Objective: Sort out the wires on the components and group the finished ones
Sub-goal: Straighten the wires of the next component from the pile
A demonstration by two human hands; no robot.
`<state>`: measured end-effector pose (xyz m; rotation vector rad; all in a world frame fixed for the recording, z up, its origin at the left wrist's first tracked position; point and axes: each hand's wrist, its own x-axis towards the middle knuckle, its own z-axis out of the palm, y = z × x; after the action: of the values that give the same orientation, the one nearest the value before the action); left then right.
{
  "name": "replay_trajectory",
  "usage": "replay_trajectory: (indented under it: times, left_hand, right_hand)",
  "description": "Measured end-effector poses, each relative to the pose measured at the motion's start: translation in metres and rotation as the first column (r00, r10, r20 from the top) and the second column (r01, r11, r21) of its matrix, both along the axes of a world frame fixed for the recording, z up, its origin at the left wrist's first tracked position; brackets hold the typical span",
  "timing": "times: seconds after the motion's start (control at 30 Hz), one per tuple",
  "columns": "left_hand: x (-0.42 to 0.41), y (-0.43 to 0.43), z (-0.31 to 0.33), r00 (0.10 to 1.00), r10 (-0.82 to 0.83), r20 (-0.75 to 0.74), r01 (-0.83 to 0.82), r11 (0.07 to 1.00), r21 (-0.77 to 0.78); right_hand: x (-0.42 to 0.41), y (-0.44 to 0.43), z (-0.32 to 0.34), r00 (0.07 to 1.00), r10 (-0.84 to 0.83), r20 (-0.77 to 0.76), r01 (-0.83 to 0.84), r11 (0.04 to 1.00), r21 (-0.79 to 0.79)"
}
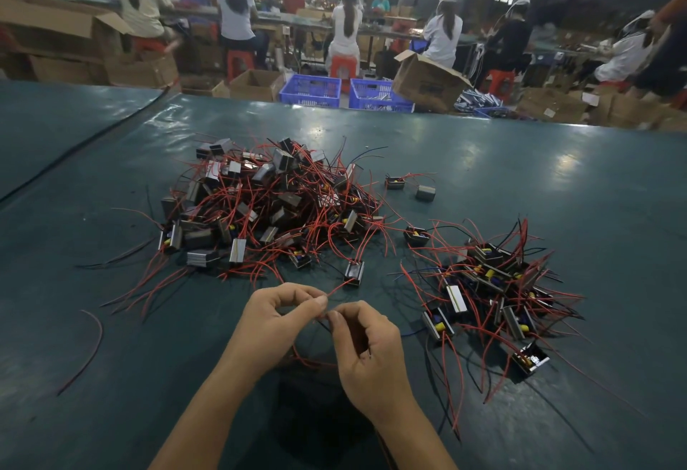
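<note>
Near the big pile (pixel 267 209), the left hand (pixel 273 321) pinches a red wire (pixel 340 286) between thumb and forefinger. The right hand (pixel 366 347), fingers curled, pinches wire beside it. The wire runs to a component (pixel 354 273) at the pile's near edge. A small pile (pixel 494 283) lies right of the big pile.

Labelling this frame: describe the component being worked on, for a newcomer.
Start at the bigger tangled pile. At its near edge, just beyond the left hand, a small black component lies apart. Only its red wire runs into that hand's pinch.
</note>
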<state>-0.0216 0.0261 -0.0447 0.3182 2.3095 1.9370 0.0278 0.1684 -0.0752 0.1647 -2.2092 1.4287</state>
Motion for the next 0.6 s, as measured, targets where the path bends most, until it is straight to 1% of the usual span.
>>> replay_trajectory:
  times: [0.1,0.23,0.3,0.4,0.47,0.5,0.53,0.6]
  left_hand:
    - [0.0005,0.0004,0.001,0.999,0.05,-0.02,-0.049,0.999,0.015]
    - [0.0018,0.0012,0.0039,0.996,0.041,-0.076,-0.039,0.999,0.031]
    - [0.0015,0.0003,0.0042,0.998,0.005,-0.06,-0.001,0.999,0.053]
    - [0.0026,-0.0006,0.0063,0.994,-0.105,-0.015,0.106,0.985,0.139]
    - [0.0031,-0.0014,0.005,0.987,-0.146,-0.063,0.153,0.979,0.134]
    - [0.003,-0.0012,0.0035,0.983,-0.148,-0.106,0.159,0.982,0.102]
    - [0.0032,-0.0006,0.0023,0.977,-0.139,-0.165,0.149,0.987,0.054]
    - [0.0033,0.0004,-0.0011,0.934,-0.11,-0.341,0.092,0.993,-0.069]
  right_hand:
    - [-0.0012,-0.0003,0.0016,1.0,0.005,0.0,-0.005,1.0,-0.02]
    - [-0.0012,-0.0022,0.0074,1.0,0.025,-0.016,-0.027,0.993,-0.112]
    - [-0.0006,-0.0032,0.0084,0.999,0.037,-0.002,-0.037,0.99,-0.134]
    - [-0.0004,-0.001,0.0071,0.997,0.07,0.031,-0.063,0.984,-0.169]
    - [-0.0004,0.0008,0.0075,0.995,0.09,0.048,-0.078,0.976,-0.205]
    - [-0.0005,0.0015,0.008,0.994,0.092,0.051,-0.079,0.972,-0.22]
    - [-0.0004,0.0024,0.0085,0.995,0.089,0.055,-0.074,0.97,-0.23]
    - [-0.0006,0.0035,0.0092,0.996,0.073,0.059,-0.057,0.968,-0.243]
